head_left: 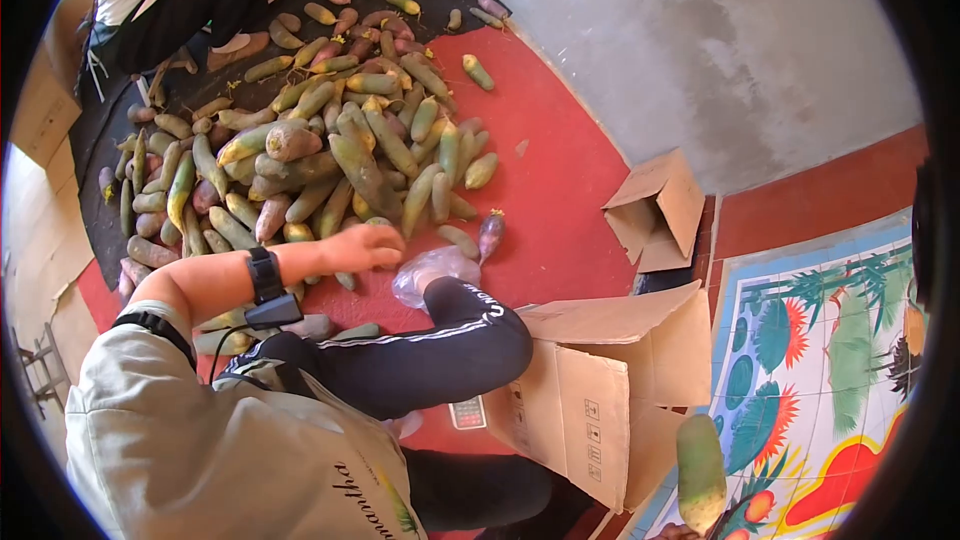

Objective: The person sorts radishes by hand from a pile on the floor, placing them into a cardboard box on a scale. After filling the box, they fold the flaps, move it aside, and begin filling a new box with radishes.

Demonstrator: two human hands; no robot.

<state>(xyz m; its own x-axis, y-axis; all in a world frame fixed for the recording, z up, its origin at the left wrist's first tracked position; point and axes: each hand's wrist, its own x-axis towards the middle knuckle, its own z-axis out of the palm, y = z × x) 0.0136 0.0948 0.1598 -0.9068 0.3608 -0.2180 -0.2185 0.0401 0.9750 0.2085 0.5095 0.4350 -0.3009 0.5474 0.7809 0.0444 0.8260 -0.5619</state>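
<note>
My left hand (368,247), with a black band on its wrist, hovers beside the pile of radishes (330,160), its fingers loosely spread and nothing between them. Just below it, a clear plastic bag (435,275) covers the foot of my bent leg. At the bottom right edge, my right hand (675,533) is mostly cut off; its fingers hold the lower end of a large green radish (700,470). That radish is beside an open cardboard box (590,420). A purple radish (491,236) lies apart from the pile, near the bag.
A small open box (660,210) stands on the right of the red mat (560,170). A white device with keys (467,414) is beside the large box. Another person (190,10) crouches at the top left, near more boxes. Patterned tiles (800,380) cover the right side.
</note>
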